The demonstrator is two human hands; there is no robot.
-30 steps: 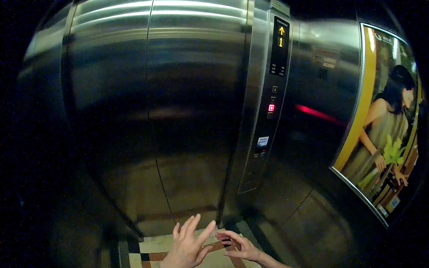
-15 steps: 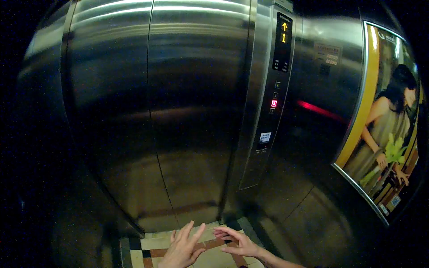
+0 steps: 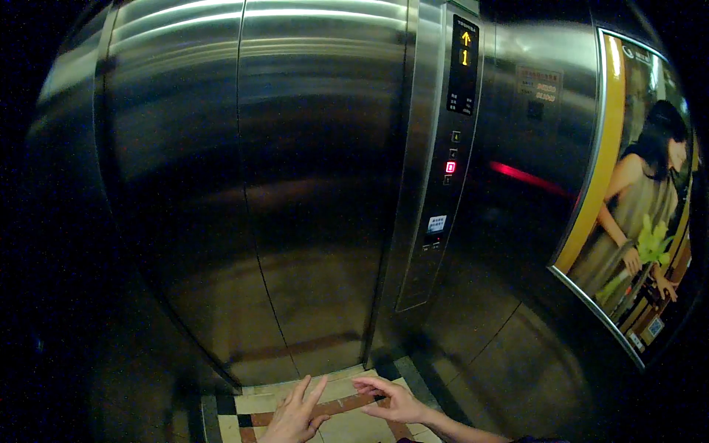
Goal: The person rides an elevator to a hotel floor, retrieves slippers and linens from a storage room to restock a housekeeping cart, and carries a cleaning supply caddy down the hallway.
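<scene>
My left hand (image 3: 295, 415) is low in the head view, fingers apart and pointing up, holding nothing. A short gap to its right separates it from my right hand (image 3: 391, 401), whose fingers reach left with the thumb apart below them. Nothing is between the two hands. Below them lies a tiled floor (image 3: 343, 430) in cream and reddish brown. Beyond stand the closed metal elevator doors (image 3: 310, 221), which neither hand touches.
Right of the doors runs a button panel (image 3: 436, 192) with one button (image 3: 450, 167) lit red. Its display (image 3: 464, 59) shows a yellow up arrow and 1. A framed poster (image 3: 635, 184) hangs on the right wall (image 3: 509, 258).
The view has shifted slightly, so the panel sits a little higher and further left. My left hand is slightly lower and further left; my right hand has barely moved.
</scene>
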